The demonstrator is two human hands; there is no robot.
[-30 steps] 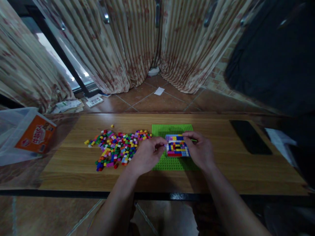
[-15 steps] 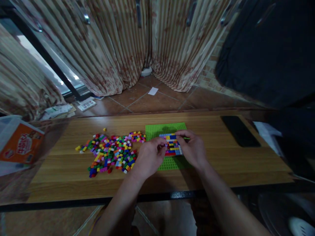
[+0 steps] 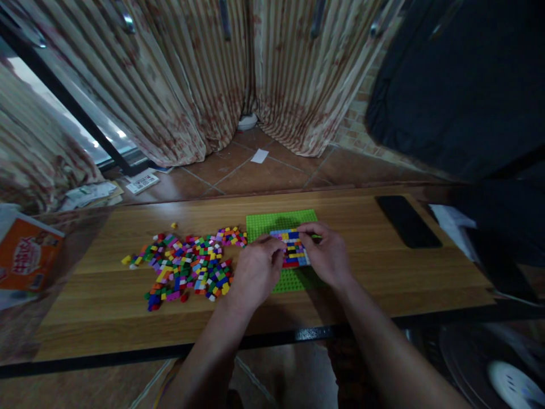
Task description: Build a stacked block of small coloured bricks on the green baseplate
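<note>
A long wooden table [image 3: 383, 272] is spread across the middle of the frame, with striped curtains [image 3: 191, 79] hung behind it along the top and a tiled floor [image 3: 264, 170] seen between the two. A dark bag or garment [image 3: 451, 85] is draped in the upper right. At the left edge an orange packet [image 3: 25, 258] is seen inside clear plastic. A black phone [image 3: 407, 221] is laid flat on the table toward the right, well apart from the hands.

Just left of centre a heap of small coloured bricks [image 3: 187, 267] is scattered on the wood, its right end just beside a green baseplate [image 3: 281, 220] that is laid flat at the centre of the table. On the baseplate a multicoloured brick block [image 3: 292, 253] is built, in the middle of the frame.

The left hand [image 3: 255, 272] is set at the left side of the block, its fingers curled and its thumb and forefinger pressed against the block's left edge. The right hand [image 3: 326, 255] is set at the right side, its fingers bent over the block's upper right corner and pinching it. The block is thus held between both hands, on the baseplate.
</note>
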